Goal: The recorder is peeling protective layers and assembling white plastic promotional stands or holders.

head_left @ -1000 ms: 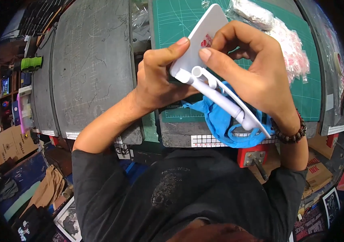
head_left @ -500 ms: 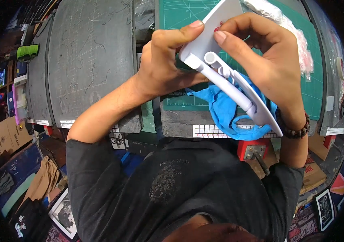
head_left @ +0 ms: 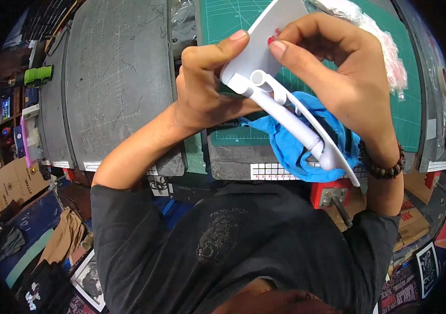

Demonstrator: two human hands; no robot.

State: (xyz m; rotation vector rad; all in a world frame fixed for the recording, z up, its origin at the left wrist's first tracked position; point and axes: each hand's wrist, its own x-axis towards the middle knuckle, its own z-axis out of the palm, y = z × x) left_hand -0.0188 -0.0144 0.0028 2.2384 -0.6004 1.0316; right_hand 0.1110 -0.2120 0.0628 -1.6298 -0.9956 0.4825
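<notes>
A white plastic folding stand [head_left: 291,118], with a flat panel [head_left: 257,47], a round tube and a hinged arm, is held up over the green cutting mat [head_left: 236,21]. My left hand [head_left: 202,86] grips it at the panel's lower left, thumb along the edge and fingers reaching underneath. My right hand [head_left: 338,68] bends over the panel's face, thumb and forefinger pinched at a small red bit [head_left: 271,40] beside faint red print. Whether that bit is loose or stuck on cannot be made out. Under the stand lies a crumpled blue cloth [head_left: 285,149].
Clear plastic packaging [head_left: 377,44] lies at the mat's far right. To the left stretches a scratched grey board [head_left: 118,78]. A printed ruler strip [head_left: 280,171] runs along the front edge, with a red bracket and bolt [head_left: 332,196] below. A green-handled tool [head_left: 38,76] sits far left.
Both hands and the stand have shifted slightly left, and the stand's tilt has changed a little. My right fingertips stay at the red bit, of which more shows.
</notes>
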